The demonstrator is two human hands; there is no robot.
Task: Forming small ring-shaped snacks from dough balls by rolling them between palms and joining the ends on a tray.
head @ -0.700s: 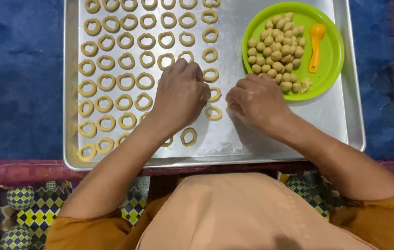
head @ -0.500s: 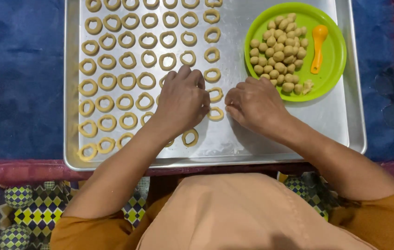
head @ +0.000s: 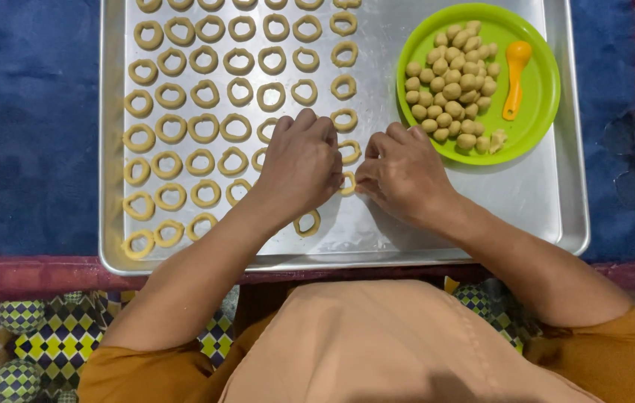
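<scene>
On the left part of the metal tray point(head: 571, 216), rows of dough rings point(head: 183, 127) lie flat and run from the near edge to the far edge. The left hand point(head: 301, 166) and the right hand point(head: 403, 173) meet near the tray's middle, knuckles up, fingers curled narrowly around a partly hidden dough piece point(head: 348, 183), whose long axis I cannot tell. In the far right corner, a green plate point(head: 537, 123) holds dough balls point(head: 452, 89) and an orange spoon point(head: 514, 75), whose handle points to the near edge.

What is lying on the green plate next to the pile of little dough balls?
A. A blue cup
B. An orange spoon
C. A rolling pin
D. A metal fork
B: a small orange spoon lies on the right side of the green plate, beside the heap of dough balls.
</scene>
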